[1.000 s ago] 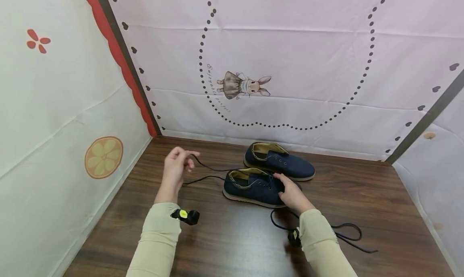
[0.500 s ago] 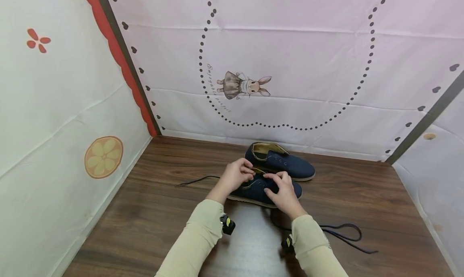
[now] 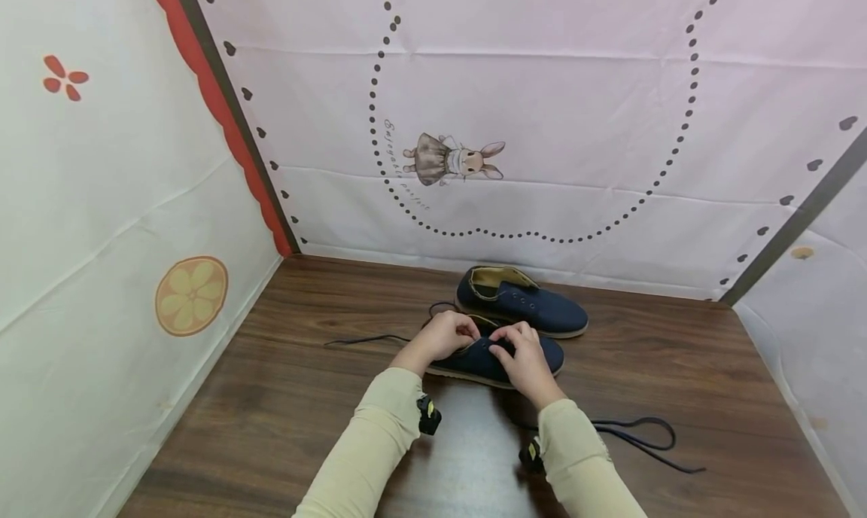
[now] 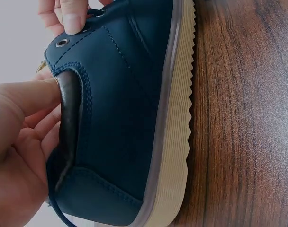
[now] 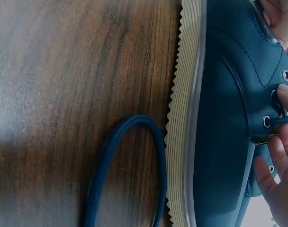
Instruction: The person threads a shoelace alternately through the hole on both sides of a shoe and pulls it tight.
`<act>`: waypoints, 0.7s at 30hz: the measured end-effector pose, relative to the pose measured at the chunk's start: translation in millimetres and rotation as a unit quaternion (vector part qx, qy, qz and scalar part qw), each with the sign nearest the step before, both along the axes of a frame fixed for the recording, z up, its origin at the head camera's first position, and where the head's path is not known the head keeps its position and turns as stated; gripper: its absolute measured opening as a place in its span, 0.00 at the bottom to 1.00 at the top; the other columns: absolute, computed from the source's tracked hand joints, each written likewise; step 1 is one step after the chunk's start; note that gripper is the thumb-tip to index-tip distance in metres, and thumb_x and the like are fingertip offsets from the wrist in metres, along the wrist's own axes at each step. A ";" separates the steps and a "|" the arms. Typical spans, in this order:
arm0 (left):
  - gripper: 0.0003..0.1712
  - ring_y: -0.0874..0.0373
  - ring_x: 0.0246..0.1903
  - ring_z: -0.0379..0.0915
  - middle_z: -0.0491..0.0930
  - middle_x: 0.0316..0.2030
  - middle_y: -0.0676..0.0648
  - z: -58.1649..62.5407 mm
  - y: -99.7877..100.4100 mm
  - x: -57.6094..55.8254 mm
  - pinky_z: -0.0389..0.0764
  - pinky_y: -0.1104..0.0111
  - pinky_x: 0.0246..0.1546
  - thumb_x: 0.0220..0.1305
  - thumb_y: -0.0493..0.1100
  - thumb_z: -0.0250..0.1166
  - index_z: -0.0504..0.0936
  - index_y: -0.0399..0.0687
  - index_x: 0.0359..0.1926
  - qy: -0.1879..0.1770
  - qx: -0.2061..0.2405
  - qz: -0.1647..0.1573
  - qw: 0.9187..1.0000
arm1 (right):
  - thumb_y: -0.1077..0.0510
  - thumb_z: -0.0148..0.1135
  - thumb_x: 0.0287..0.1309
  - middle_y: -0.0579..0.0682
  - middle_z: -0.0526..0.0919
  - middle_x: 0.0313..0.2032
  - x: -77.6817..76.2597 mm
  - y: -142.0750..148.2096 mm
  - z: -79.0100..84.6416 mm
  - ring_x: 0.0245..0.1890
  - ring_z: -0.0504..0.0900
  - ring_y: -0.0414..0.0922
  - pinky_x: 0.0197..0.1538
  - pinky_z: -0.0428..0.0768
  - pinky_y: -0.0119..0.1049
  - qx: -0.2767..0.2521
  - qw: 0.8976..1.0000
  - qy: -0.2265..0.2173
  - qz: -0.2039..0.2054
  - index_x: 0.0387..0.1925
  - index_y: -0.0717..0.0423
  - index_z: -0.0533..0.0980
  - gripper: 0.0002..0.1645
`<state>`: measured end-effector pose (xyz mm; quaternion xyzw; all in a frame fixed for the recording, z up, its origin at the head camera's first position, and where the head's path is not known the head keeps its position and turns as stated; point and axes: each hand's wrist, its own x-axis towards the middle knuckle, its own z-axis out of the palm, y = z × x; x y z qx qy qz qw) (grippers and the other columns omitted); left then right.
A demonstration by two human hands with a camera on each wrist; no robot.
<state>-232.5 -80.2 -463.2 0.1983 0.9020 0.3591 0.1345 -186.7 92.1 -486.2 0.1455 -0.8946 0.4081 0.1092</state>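
Observation:
A navy lace-up shoe (image 3: 469, 366) with a pale ridged sole stands on the wooden surface, toe to the right. My left hand (image 3: 445, 336) reaches into its opening; thumb and fingers come together under the eyelet flap, their tips hidden. From beside that palm a dark shoelace (image 4: 61, 215) trails down. On the eyelet flap, my right hand (image 3: 527, 358) pinches the edge, thumb outside by the eyelets and fingers toward the tongue. The lace crosses the middle eyelets (image 5: 267, 121) there, while the eyelet nearest the opening (image 4: 62, 43) shows as a bare ring.
A second navy shoe (image 3: 549, 315), unlaced, stands just behind, near the patterned backdrop (image 3: 576, 126). One lace end (image 3: 366, 341) lies to the left. A long loop of lace (image 3: 653, 422) lies on the right, beside my right sleeve (image 3: 576, 443).
My left hand has come from the left, where it held up a lace strand, into the shoe's opening. My right hand has shifted slightly left onto the eyelet flap.

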 end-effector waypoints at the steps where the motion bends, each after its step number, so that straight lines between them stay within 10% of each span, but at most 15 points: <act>1: 0.03 0.66 0.26 0.69 0.74 0.24 0.58 -1.5 -0.5 -1.2 0.69 0.73 0.29 0.52 0.38 0.59 0.78 0.50 0.27 -0.002 0.005 0.000 1.000 | 0.58 0.60 0.46 0.46 0.65 0.31 -0.2 -0.1 -0.1 0.34 0.62 0.41 0.36 0.63 0.36 0.000 1.000 0.002 0.000 0.29 0.48 0.73 0.05; 21: 0.04 0.65 0.27 0.70 0.75 0.25 0.55 -2.9 -0.7 -5.3 0.70 0.73 0.29 0.53 0.35 0.57 0.76 0.48 0.28 -0.031 0.046 -0.030 0.998 | 0.58 0.59 0.47 0.46 0.65 0.30 -0.8 -0.5 -1.3 0.33 0.62 0.40 0.35 0.63 0.35 0.013 1.000 0.005 -0.002 0.30 0.48 0.73 0.05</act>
